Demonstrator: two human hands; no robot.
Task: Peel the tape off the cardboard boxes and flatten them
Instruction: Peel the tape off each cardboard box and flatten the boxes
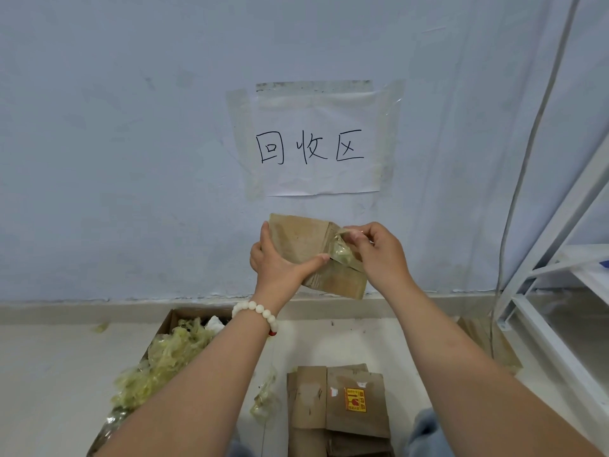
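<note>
Held up before the wall (131,159), between both hands: a small cardboard box (303,242), partly collapsed, brown face toward the camera. Gripped at its left edge by the left hand (276,262), thumb laid across the front face, fingers behind. Pinched at the box's right fold by the right hand (379,255), thumb and forefinger closed on a lifted end of clear yellowish tape (342,253); remainder of the strip stuck down along the fold, running toward the lower right corner. Worn on the left wrist: a white bead bracelet (257,310). Below, on the floor (49,374): at left, an open carton (168,319) heaped with crumpled peeled tape (174,354); directly beneath the hands, a stack of flattened cardboard (309,400), top piece bearing an orange label (355,399). Taped to the wall above the box: a paper sign (316,179) with handwritten characters. At far right: a white metal rack (543,291).
</note>
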